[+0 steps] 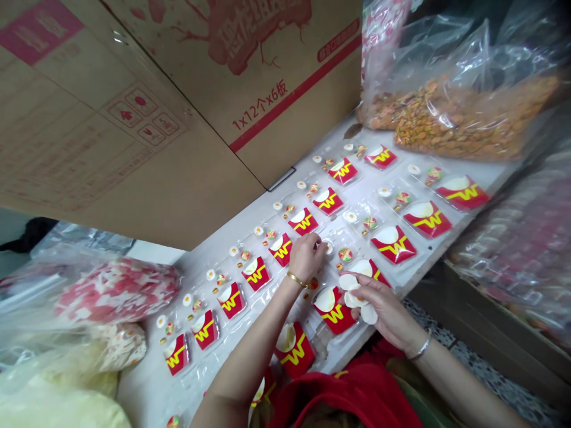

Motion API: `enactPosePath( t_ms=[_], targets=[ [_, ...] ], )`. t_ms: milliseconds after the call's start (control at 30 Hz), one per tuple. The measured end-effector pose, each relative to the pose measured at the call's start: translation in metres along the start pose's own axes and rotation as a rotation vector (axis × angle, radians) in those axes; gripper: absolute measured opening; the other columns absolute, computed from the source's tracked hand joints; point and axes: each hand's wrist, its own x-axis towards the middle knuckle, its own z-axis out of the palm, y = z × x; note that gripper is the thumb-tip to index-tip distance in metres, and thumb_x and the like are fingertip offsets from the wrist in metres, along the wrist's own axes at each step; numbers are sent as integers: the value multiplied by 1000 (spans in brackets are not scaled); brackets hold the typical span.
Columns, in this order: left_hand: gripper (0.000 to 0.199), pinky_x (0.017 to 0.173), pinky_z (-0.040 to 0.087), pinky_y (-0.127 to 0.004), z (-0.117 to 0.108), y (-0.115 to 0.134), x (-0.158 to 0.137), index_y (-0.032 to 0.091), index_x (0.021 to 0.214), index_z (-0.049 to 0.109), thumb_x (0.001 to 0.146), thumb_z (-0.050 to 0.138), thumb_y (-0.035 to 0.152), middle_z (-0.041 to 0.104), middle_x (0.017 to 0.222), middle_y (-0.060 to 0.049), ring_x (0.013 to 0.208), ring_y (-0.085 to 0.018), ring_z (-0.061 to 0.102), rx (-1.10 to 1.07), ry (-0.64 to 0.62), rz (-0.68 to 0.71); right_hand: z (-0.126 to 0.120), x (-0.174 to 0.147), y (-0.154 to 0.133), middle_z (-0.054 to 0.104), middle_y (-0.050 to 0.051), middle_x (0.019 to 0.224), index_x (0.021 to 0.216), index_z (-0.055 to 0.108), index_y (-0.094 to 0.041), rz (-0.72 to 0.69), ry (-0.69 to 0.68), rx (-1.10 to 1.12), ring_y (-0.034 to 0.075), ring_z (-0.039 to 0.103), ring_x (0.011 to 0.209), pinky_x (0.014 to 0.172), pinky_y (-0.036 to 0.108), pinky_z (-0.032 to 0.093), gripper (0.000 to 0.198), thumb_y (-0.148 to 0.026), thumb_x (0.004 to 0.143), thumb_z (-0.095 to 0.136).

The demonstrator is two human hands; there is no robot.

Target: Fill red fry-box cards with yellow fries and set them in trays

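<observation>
My left hand point(307, 260), with a gold bracelet at the wrist, reaches over a clear plastic tray. Its fingers are closed at a small fried-egg-shaped piece point(328, 247), white with an orange middle. Beside that lies a round, pizza-like piece point(345, 255). In my right hand point(384, 310) is a fanned bunch of several flat white egg-shaped pieces point(350, 283), gripped between thumb and fingers. Below them is a red fries-box piece point(335, 310) with a yellow W. More red fries-box pieces point(393, 244) lie in rows of clear trays, each with small food-shaped pieces.
A large cardboard box point(187, 137) stands along the table's far side. Clear bags of orange pieces point(464, 122) sit at the back right, bags of red-and-white pieces point(120, 291) at left. Stacked clear trays point(517, 238) fill the right side, past the white table's edge point(414, 276).
</observation>
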Motion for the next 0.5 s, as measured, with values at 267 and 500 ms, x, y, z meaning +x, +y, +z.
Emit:
enactPosePath(
  t_ms=[267,500],
  targets=[
    [24,78,34,-35,-2,-7,-19,26,104,65,90,46,28,56,97,-6,89,-19,49,156,4,199,8,-4,11,63,0,77,121,54,-19,5,-17,-33,10,55,60,46,18,44,48,-20,74,64],
    [41,85,34,-41,-14,-3,-30,27,128,49,88,46,20,53,115,-9,101,-24,46,264,-70,285,18,-15,16,60,-2,86,131,39,-26,-101,16,-73,10,54,59,43,19,45,65,-22,73,66]
  ],
)
